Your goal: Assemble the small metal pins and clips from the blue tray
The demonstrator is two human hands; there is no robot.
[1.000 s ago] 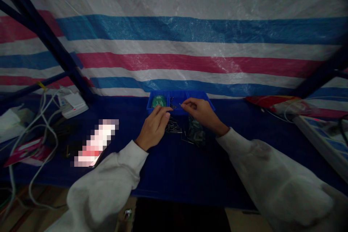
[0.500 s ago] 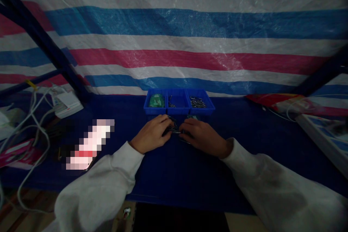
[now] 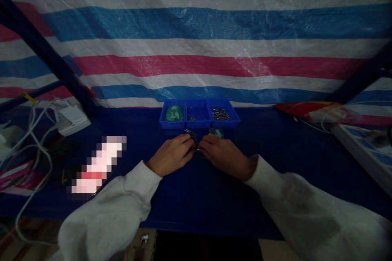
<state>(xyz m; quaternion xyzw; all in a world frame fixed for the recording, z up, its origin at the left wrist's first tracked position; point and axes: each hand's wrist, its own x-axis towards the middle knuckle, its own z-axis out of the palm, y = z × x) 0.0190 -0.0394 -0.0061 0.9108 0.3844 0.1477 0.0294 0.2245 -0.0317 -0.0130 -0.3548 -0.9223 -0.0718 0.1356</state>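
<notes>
Your left hand and right hand face each other over the middle of the worktop, fingertips just beside one another, both hands with fingers bent and bunched narrow. A few loose metal pins lie at and just behind your left fingertips, and more show in the small gap between your hands; you cover the rest, so I cannot tell whether either hand grips any. Behind your right fingers sits a small plastic bag, partly hidden by them. Beyond it, near the middle of the worktop's back edge, stands a blue tray with three compartments: a green bundle fills much of the left one, a few small metal pieces lie along the left side of the middle one, and a heap of metal parts spreads in the right one. Toward the worktop's left edge, a phone lies at a slant, its screen blurred out. A white power strip sits near the back left corner, and a red packet near the back right corner.
</notes>
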